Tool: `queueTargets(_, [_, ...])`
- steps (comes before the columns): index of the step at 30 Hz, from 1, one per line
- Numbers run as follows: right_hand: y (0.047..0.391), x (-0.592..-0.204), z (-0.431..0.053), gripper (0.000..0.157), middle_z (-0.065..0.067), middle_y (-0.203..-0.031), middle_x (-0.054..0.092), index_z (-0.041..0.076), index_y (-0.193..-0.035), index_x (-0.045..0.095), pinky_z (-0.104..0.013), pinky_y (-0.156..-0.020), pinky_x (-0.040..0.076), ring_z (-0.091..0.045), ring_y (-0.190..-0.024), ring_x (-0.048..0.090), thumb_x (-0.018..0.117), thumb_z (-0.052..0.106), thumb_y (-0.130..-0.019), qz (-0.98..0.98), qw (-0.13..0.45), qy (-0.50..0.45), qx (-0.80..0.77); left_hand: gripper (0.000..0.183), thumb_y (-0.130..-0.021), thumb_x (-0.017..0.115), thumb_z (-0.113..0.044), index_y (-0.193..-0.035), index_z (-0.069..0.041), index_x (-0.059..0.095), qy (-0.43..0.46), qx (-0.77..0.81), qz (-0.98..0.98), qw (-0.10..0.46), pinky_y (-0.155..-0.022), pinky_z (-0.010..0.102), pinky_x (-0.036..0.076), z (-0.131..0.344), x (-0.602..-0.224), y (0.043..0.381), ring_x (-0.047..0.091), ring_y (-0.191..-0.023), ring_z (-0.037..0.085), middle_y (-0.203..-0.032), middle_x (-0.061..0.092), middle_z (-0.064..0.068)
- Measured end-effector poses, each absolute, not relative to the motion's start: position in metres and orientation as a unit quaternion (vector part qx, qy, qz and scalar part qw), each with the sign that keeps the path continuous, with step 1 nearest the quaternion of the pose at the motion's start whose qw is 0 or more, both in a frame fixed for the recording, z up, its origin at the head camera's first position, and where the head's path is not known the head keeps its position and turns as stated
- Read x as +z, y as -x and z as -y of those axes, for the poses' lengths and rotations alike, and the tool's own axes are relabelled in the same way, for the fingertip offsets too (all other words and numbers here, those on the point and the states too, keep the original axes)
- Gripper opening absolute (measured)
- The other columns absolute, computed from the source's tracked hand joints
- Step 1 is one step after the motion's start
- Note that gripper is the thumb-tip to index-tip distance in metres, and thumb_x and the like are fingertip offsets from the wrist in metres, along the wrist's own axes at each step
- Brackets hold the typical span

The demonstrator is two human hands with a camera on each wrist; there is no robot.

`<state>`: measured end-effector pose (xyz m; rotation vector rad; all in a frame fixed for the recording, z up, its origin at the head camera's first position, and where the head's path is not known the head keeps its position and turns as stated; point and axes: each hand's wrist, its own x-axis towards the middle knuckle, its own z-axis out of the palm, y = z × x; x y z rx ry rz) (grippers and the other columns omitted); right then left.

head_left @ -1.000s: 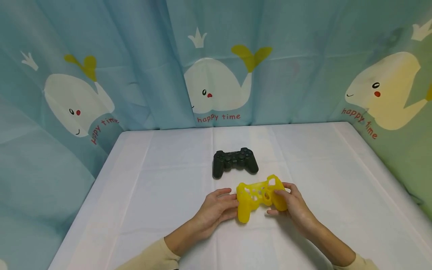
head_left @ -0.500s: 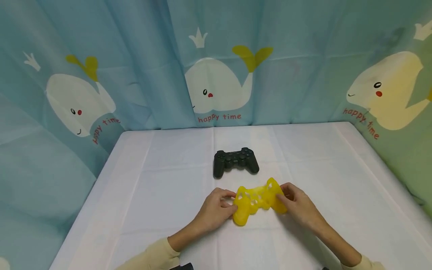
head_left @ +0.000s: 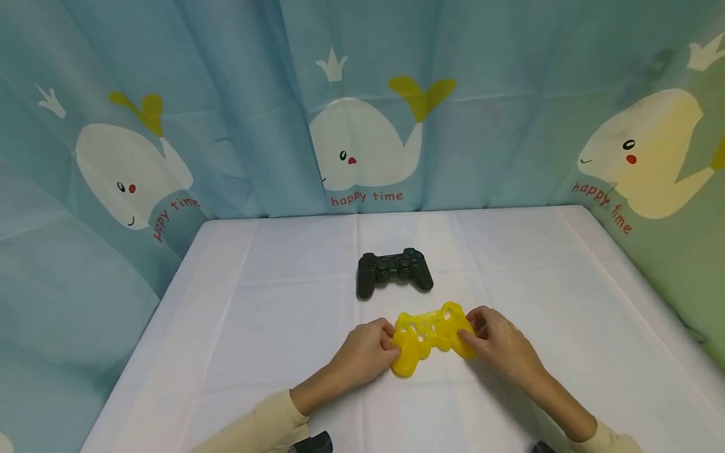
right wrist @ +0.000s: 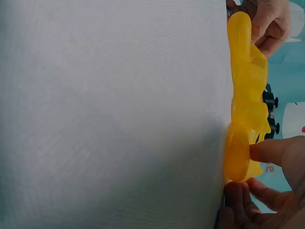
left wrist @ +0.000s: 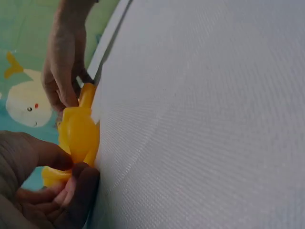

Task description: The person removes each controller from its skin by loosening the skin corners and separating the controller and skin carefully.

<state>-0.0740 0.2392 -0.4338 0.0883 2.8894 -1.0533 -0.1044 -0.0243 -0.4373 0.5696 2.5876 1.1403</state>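
A yellow silicone game controller cover (head_left: 433, 330), with holes cut through its face, is held between both hands just over the white table. My left hand (head_left: 365, 353) pinches its left grip between thumb and fingers; the left wrist view shows this pinch on the yellow cover (left wrist: 81, 136) up close. At the other end, my right hand (head_left: 504, 343) pinches the right grip, thumb on the upper face. In the right wrist view the cover (right wrist: 245, 81) appears edge-on beside the table surface. Behind it, a black game controller (head_left: 394, 272) lies on the table, touched by neither hand.
The white cloth-covered table (head_left: 283, 283) reaches back to a blue-green curtain (head_left: 243, 126) printed with whales, which also closes off both sides. A dark wrist device (head_left: 313, 442) shows near the left sleeve.
The left hand has gone from extended fingers beside the cover to pinching its left grip. The cover has shifted slightly left and toward me. The black controller stays put.
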Motion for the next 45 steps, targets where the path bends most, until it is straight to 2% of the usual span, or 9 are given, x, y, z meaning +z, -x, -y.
queueTargets(3, [0.074, -0.433, -0.240, 0.033, -0.009, -0.099, 0.064, -0.004, -0.114, 0.064, -0.031, -0.066, 0.055, -0.022, -0.085, 0.065, 0.076, 0.018, -0.091, -0.928, 0.030, -0.027, -0.371, 0.008, -0.089, 0.069, -0.010, -0.094, -0.005, 0.067, -0.194, 0.411, -0.881, 0.135, -0.068, 0.026, 0.050, 0.024, -0.435, 0.102, 0.058, -0.070, 0.006, -0.075, 0.062, -0.007])
queueTargets(6, [0.072, -0.432, -0.242, 0.028, -0.008, -0.095, 0.064, -0.004, -0.112, 0.067, -0.027, -0.061, 0.054, -0.021, -0.080, 0.064, 0.075, 0.014, -0.093, -0.915, 0.014, -0.030, -0.402, 0.009, -0.092, 0.066, -0.010, -0.099, -0.005, 0.064, -0.184, 0.460, -0.852, 0.167, -0.066, 0.026, 0.051, 0.021, -0.429, 0.099, 0.063, -0.070, 0.008, -0.085, 0.069, -0.004])
queueTargets(12, [0.070, -0.432, -0.248, 0.020, -0.006, -0.088, 0.064, -0.002, -0.108, 0.070, -0.027, -0.057, 0.051, -0.018, -0.074, 0.061, 0.072, 0.014, -0.095, -0.911, -0.019, -0.034, -0.411, 0.014, -0.098, 0.064, -0.010, -0.106, -0.005, 0.054, -0.163, 0.534, -0.800, 0.220, -0.054, 0.024, 0.047, 0.014, -0.421, 0.099, 0.061, -0.058, 0.018, -0.081, 0.071, 0.000])
queueTargets(17, [0.068, -0.435, -0.252, 0.019, -0.006, -0.088, 0.067, -0.002, -0.107, 0.071, -0.027, -0.059, 0.052, -0.018, -0.074, 0.063, 0.072, 0.012, -0.095, -0.916, -0.030, -0.022, -0.400, 0.018, -0.097, 0.067, -0.005, -0.106, -0.005, 0.052, -0.148, 0.550, -0.790, 0.226, -0.060, 0.024, 0.049, 0.011, -0.421, 0.103, 0.061, -0.065, 0.015, -0.085, 0.072, 0.003])
queueTargets(26, [0.065, -0.435, -0.254, 0.020, -0.008, -0.095, 0.071, -0.001, -0.111, 0.072, -0.027, -0.061, 0.053, -0.019, -0.078, 0.064, 0.070, 0.012, -0.097, -0.913, -0.046, -0.015, -0.405, 0.037, -0.087, 0.080, -0.004, -0.110, -0.003, 0.052, -0.123, 0.585, -0.773, 0.211, -0.064, 0.026, 0.050, 0.005, -0.420, 0.108, 0.063, -0.069, 0.016, -0.082, 0.072, 0.003])
queueTargets(33, [0.062, -0.432, -0.264, 0.019, -0.010, -0.100, 0.072, -0.002, -0.112, 0.072, -0.026, -0.064, 0.054, -0.022, -0.082, 0.065, 0.069, 0.011, -0.098, -0.912, -0.063, -0.009, -0.404, 0.033, -0.095, 0.072, -0.005, -0.117, -0.004, 0.047, -0.116, 0.637, -0.723, 0.240, -0.061, 0.032, 0.058, -0.006, -0.417, 0.107, 0.068, -0.073, 0.021, -0.095, 0.072, 0.008])
queueTargets(38, [0.063, -0.425, -0.284, 0.021, -0.013, -0.103, 0.071, -0.004, -0.114, 0.071, -0.025, -0.065, 0.052, -0.024, -0.084, 0.064, 0.067, 0.011, -0.099, -0.911, -0.065, -0.006, -0.407, 0.036, -0.097, 0.070, -0.007, -0.124, -0.006, 0.045, -0.125, 0.642, -0.710, 0.260, -0.063, 0.032, 0.058, -0.020, -0.414, 0.110, 0.068, -0.072, 0.020, -0.100, 0.071, 0.007])
queueTargets(41, [0.067, -0.421, -0.298, 0.027, -0.016, -0.105, 0.070, -0.007, -0.118, 0.069, -0.024, -0.067, 0.052, -0.019, -0.086, 0.064, 0.064, 0.015, -0.102, -0.901, -0.049, -0.012, -0.430, 0.038, -0.097, 0.070, -0.007, -0.126, -0.006, 0.045, -0.122, 0.641, -0.715, 0.251, -0.063, 0.032, 0.058, -0.033, -0.414, 0.116, 0.067, -0.070, 0.019, -0.098, 0.070, 0.007])
queueTargets(45, [0.078, -0.420, -0.322, 0.034, -0.023, -0.111, 0.068, -0.011, -0.121, 0.065, -0.020, -0.069, 0.053, -0.009, -0.088, 0.064, 0.060, 0.017, -0.104, -0.899, -0.037, -0.018, -0.436, 0.039, -0.095, 0.072, -0.005, -0.124, -0.008, 0.046, -0.112, 0.635, -0.734, 0.213, -0.061, 0.031, 0.058, -0.060, -0.413, 0.127, 0.066, -0.068, 0.018, -0.095, 0.069, 0.007])
